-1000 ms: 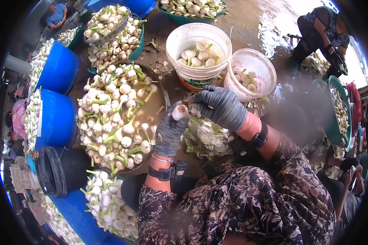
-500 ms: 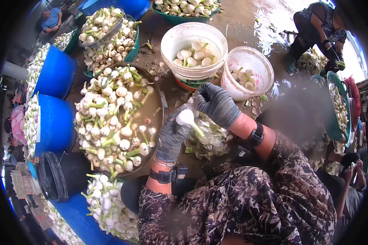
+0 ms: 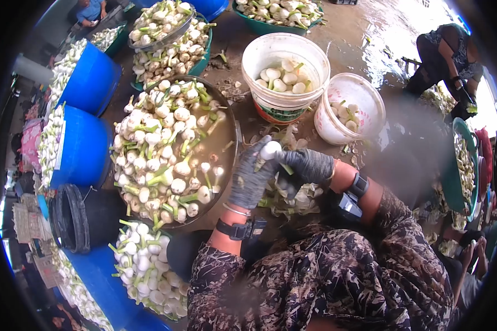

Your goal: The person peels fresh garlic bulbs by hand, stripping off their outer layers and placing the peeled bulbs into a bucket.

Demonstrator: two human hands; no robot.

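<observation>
White bulb (image 3: 270,150) — right hand (image 3: 310,165) now lower

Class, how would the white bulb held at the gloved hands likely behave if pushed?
The white bulb looks rounded, so it would probably roll. Its smooth surface suggests it may be slippery. What looks like its green stem might make it veer.

The floor (image 3: 345,33) is brown, wet and dirty. Towards its far right corner, a film of water (image 3: 389,41) throws back white glare. Bright light (image 3: 486,105) comes in along the right edge. Past the far left corner stands a plain grey wall (image 3: 58,25); the left edge lies in dimmer light.
</observation>
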